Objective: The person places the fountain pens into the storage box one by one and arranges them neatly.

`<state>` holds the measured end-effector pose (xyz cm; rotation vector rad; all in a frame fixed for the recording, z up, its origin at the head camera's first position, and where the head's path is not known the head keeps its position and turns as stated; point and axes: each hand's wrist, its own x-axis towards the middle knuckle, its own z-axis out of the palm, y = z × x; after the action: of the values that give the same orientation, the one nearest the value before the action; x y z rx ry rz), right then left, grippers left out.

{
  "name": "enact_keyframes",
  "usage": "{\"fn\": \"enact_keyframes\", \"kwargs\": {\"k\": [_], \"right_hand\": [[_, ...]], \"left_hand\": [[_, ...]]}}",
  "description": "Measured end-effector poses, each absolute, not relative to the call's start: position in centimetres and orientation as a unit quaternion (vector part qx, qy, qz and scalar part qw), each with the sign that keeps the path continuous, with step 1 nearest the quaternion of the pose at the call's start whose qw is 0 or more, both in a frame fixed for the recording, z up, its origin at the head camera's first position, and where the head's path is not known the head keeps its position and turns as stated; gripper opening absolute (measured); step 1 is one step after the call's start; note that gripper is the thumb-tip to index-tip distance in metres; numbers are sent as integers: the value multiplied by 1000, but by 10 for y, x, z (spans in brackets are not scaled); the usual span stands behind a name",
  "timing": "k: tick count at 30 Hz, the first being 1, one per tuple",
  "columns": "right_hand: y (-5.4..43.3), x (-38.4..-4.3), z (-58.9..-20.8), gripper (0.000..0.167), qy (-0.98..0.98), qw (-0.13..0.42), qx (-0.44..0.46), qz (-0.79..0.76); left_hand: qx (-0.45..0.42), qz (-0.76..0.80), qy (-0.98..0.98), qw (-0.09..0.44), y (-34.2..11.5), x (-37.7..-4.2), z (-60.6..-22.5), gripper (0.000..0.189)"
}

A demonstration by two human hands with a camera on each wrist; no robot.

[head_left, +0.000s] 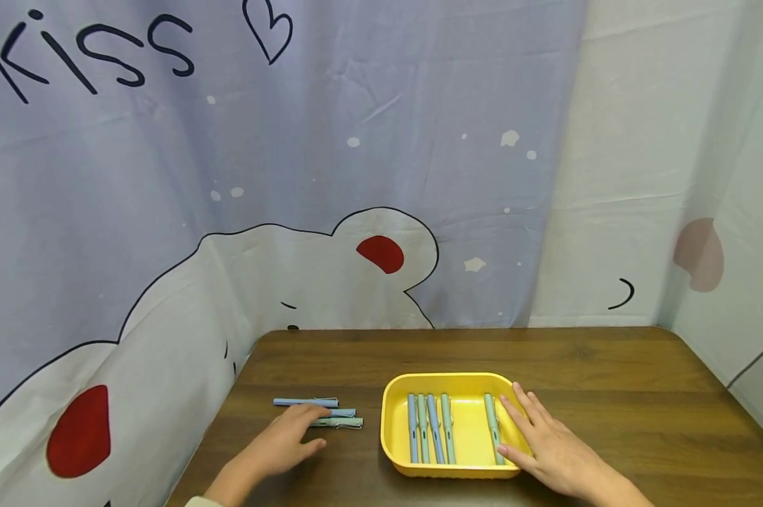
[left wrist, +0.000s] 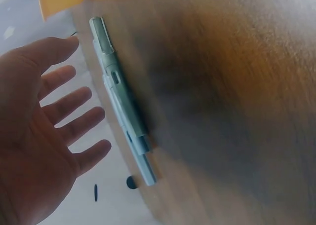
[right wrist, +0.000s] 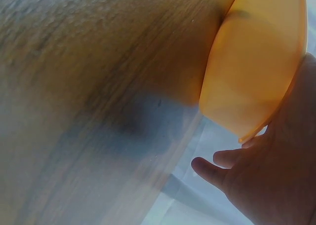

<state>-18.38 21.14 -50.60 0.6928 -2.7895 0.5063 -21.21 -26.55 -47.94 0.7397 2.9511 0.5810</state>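
Observation:
My left hand point(head_left: 286, 438) hovers over three capped pens left of the tray, its fingers spread and loosely bent in the left wrist view. One blue pen point(head_left: 305, 402) lies farthest back. Nearer are another blue pen point(head_left: 345, 413) and a green pen point(head_left: 340, 423), side by side and partly hidden by the fingers. My right hand point(head_left: 555, 445) rests on the right rim of a yellow tray point(head_left: 388, 422), fingers extended and thumb reaching over the edge. Inside, several blue and green pens stand in a row at the left, while one green pen point(head_left: 492, 422) lies near the right wall.
The brown wooden table point(head_left: 584, 359) has rounded far corners. Behind and beside it hangs a printed curtain point(head_left: 419, 141) that meets the table's back edge. Inside the tray, a gap separates the left row of pens from the single green one.

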Motion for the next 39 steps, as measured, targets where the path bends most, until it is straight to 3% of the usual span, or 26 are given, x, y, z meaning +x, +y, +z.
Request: {"fn": "enact_keyframes", "kwargs": {"k": [15, 23, 31, 39], "right_hand": [[212, -185, -504, 75, -953, 91, 227, 181], [212, -187, -504, 74, -954, 82, 224, 183], [211, -187, -503, 74, -955, 75, 219, 188], [211, -186, -504, 73, -954, 78, 217, 191]], "left_hand": [[233, 184, 954, 51, -264, -216, -489, 49], [235, 141, 962, 22, -263, -221, -499, 43], [262, 86, 960, -47, -258, -226, -505, 28], [271, 73, 959, -41, -254, -228, -510, 24]]}}
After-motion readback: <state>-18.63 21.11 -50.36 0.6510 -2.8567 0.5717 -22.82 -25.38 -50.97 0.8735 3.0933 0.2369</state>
